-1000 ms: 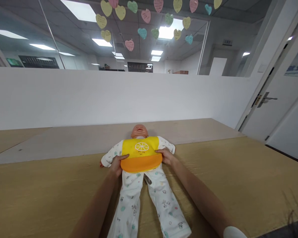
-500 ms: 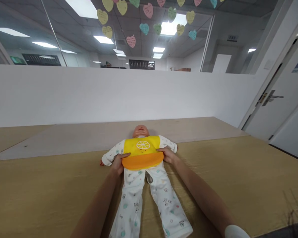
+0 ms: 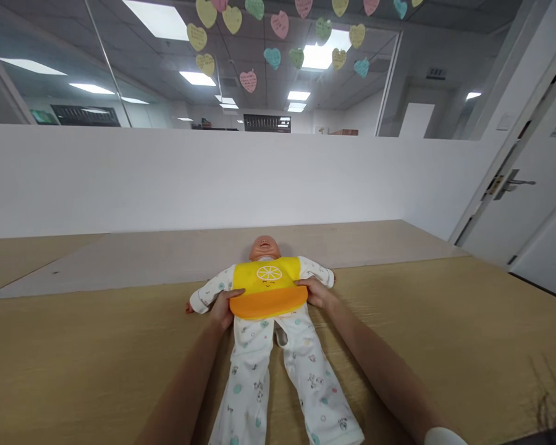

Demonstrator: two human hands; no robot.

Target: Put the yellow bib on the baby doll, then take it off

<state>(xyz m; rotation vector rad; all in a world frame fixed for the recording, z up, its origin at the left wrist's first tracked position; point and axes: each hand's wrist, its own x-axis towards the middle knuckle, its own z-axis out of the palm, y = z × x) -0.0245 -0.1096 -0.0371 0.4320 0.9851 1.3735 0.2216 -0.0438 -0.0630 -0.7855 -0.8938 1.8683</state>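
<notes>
Now L hand point(image 3: 223, 309) & R hand point(image 3: 319, 293) in side grip on bib point(image 3: 267, 285) of doll point(image 3: 252, 371).

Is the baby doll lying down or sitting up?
Lying down. The doll lies flat on its back on the table, legs stretched out; the left hand and right hand hold its bib.
</notes>
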